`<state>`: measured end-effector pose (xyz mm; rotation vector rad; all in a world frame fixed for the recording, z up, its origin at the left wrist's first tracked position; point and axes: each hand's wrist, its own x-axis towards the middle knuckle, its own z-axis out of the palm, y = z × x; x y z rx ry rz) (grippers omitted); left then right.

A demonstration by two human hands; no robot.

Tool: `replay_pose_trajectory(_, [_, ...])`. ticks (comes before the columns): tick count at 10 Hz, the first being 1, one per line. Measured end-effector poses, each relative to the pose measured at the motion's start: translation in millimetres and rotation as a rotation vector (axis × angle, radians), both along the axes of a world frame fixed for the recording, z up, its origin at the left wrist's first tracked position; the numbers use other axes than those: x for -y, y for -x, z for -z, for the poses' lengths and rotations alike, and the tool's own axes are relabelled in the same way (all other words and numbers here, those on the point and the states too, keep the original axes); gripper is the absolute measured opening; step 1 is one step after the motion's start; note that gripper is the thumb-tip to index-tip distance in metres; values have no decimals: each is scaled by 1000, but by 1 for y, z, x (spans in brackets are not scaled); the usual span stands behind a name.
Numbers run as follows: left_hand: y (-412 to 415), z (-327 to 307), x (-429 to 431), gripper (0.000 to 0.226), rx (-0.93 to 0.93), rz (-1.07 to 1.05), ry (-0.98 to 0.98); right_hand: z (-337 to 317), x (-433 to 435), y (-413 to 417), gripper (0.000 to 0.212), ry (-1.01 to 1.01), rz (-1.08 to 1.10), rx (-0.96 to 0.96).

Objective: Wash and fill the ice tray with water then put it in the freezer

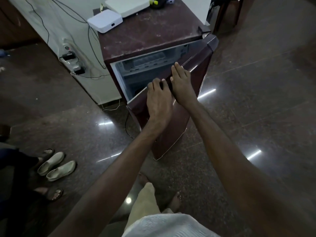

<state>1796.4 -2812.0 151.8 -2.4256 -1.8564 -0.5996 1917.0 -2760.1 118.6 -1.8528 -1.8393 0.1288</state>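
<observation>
Hands work the fridge door (172,120): left hand (158,101) curls fingers over its edge, right hand (182,82) presses flat, seemingly to swing it.

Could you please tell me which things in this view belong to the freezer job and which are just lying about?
Part of the job:
- fridge door, partly open
- freezer compartment at the top inside
- left hand and right hand, both on the door's top edge

Just lying about:
- white boxes on the fridge top
- pale shoes on the floor
- power strip and cables
</observation>
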Motion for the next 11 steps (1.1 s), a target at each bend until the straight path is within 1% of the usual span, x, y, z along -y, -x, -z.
replay_pose_trajectory(2, [34, 18, -46, 60, -20, 13, -89, -2, -27, 39, 50, -30, 45, -116])
replay_pose_trajectory(3, [53, 26, -70, 55, 13, 79, -132, -3, -42, 55, 52, -37, 73, -147])
replay_pose_trajectory(5, [91, 36, -123, 59, 77, 248, -188, 4, -78, 82, 54, -85, 166, -126])
replay_pose_trajectory(6, [107, 41, -156, 55, 79, 343, -180, 8, -98, 93, 53, -117, 233, -125])
replay_pose_trajectory(7, [122, 46, -181, 53, 50, 437, -197, 12, -111, 102, 51, -174, 301, -101])
replay_pose_trajectory(8, [130, 55, -193, 50, 46, 515, -258, 23, -120, 109, 48, -268, 349, -90])
replay_pose_trajectory(9, [130, 53, -191, 49, 122, 545, -233, 25, -125, 114, 46, -292, 425, -123])
replay_pose_trajectory(10, [132, 50, -192, 48, 291, 564, -198, 15, -134, 123, 47, -291, 514, -217])
replay_pose_trajectory(11, [150, 38, -205, 49, 431, 460, -199, -2, -148, 155, 48, -230, 456, -256])
